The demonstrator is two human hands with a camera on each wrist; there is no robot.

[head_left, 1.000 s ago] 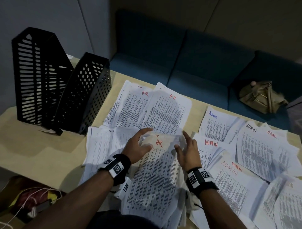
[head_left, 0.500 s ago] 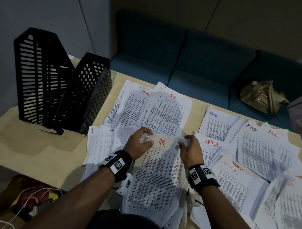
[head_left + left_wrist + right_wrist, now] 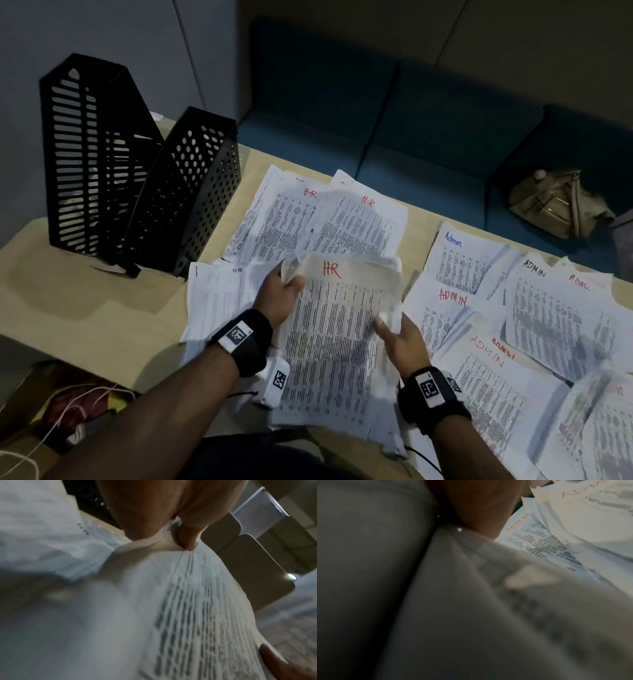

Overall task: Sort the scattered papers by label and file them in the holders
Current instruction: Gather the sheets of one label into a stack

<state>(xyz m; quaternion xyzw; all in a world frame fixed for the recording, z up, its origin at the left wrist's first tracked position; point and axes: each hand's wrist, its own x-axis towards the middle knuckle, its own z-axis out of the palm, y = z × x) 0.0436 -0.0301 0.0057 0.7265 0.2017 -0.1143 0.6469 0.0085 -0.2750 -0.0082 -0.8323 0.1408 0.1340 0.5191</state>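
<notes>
1. Now my left hand (image 3: 278, 295) pinches the top left corner of the HR stack (image 3: 337, 342), thumb on top; the left wrist view shows the paper puckering under the thumb.
2. My right hand (image 3: 401, 342) holds the stack's right edge about halfway down, thumb over the sheets; the fingers beneath are hidden, so I judge them curled under.
3. The stack sits near the front edge of the desk (image 3: 102, 308), to the right of the two black holders (image 3: 144, 178) and partly raised off the other sheets.
4. More HR sheets (image 3: 322, 222) lie beyond the stack; the ADMIN sheets (image 3: 513, 325) spread to its right, away from the holders.
5. I expect the stack to be light, floppy and slippery sheet on sheet. A corner pinch alone would let it sag and fan out.
6. Better to support both long edges, tap the bottom edge square on the desk, then carry it to a holder.
</notes>
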